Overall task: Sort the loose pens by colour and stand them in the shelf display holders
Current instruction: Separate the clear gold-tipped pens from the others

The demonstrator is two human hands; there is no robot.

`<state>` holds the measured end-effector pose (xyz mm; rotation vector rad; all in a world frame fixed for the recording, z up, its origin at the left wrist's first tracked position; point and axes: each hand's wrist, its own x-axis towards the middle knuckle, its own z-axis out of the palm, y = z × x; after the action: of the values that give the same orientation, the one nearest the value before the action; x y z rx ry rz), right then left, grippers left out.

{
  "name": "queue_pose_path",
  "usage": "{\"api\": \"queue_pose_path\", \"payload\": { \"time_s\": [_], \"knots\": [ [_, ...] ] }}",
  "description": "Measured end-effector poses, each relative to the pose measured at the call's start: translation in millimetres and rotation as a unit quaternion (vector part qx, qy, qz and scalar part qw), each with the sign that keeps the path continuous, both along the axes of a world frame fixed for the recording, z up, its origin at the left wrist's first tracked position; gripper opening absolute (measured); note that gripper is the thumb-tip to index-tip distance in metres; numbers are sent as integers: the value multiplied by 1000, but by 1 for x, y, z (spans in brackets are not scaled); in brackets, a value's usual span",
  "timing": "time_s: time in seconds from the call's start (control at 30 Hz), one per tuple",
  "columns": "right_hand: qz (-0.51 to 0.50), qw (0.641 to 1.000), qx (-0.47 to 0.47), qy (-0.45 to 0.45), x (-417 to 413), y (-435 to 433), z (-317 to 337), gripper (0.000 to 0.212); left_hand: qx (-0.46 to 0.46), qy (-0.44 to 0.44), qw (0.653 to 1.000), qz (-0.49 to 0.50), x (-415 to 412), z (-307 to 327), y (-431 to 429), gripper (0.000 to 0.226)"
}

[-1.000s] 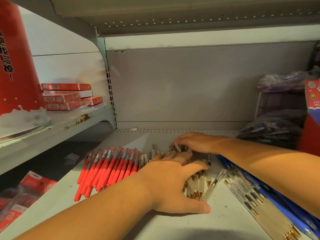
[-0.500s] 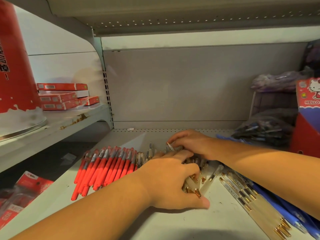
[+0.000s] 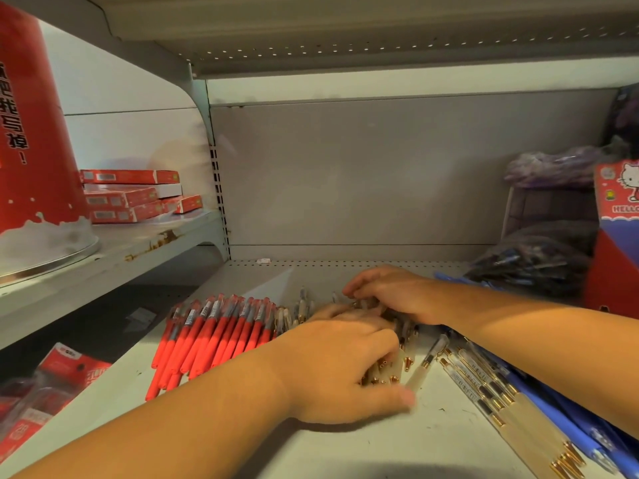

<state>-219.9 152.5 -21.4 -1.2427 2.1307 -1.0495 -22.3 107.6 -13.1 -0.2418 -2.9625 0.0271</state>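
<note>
A row of red pens (image 3: 211, 335) lies side by side on the grey shelf (image 3: 345, 447), left of centre. Beside them sits a bunch of cream pens with gold tips (image 3: 403, 361). My left hand (image 3: 340, 368) curls over the near end of that bunch, thumb on the shelf. My right hand (image 3: 390, 292) covers its far end, fingers bent around the pen tops. More cream pens (image 3: 498, 402) and blue pens (image 3: 567, 420) lie in rows at the right, partly under my right forearm.
A Hello Kitty display box (image 3: 619, 236) stands at the far right with dark plastic bags of pens (image 3: 532, 261) beside it. The left neighbouring shelf holds red flat boxes (image 3: 128, 195) and a big red bucket (image 3: 31, 140). Red packets (image 3: 45, 392) lie below left.
Both hands have drawn the cream pens tighter together; my left fingers curl further over their gold tips. The camera has shifted slightly, showing more of the Hello Kitty box.
</note>
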Motion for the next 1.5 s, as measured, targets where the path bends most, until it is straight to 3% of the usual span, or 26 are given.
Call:
{"api": "queue_pose_path", "payload": {
  "time_s": [0.07,0.13,0.33,0.53,0.57,0.67,0.77,0.9,0.97,1.17,1.33,1.43,1.5],
  "knots": [
    [-6,1000,3,14,1,-1,-1,20,-36,-6,999,-16,-1,-4,-1,59],
    [-10,1000,1,12,1,-2,0,20,-76,14,997,-19,-4,-7,-1,66],
    [-13,994,-43,-101,0,-4,6,27,-141,100,985,8,-12,-10,-3,61],
    [58,984,-35,-165,-3,-7,4,35,-103,38,994,20,-17,-13,-3,59],
    [70,986,-28,-149,-4,-5,4,34,-84,25,996,18,-16,-14,-3,57],
    [82,995,10,46,-8,4,14,25,-74,5,996,40,-17,-14,-3,59],
    [88,983,63,151,-14,24,28,44,-70,-19,996,53,-17,-11,-4,63],
    [156,913,230,299,-14,69,37,51,-47,-17,998,48,-12,-3,-8,68],
    [146,886,266,350,-11,85,37,53,-43,-5,998,49,-10,1,-9,69],
    [116,896,209,374,-4,93,22,29,-18,-60,992,106,-12,-8,-3,74],
    [103,919,181,335,2,85,16,33,3,-62,994,92,-10,-5,-5,62],
    [110,900,94,411,6,75,8,26,-7,-60,993,97,-9,-5,-3,58],
    [93,904,70,411,9,66,3,19,-14,-37,994,104,-9,-3,-2,54]
  ]
}}
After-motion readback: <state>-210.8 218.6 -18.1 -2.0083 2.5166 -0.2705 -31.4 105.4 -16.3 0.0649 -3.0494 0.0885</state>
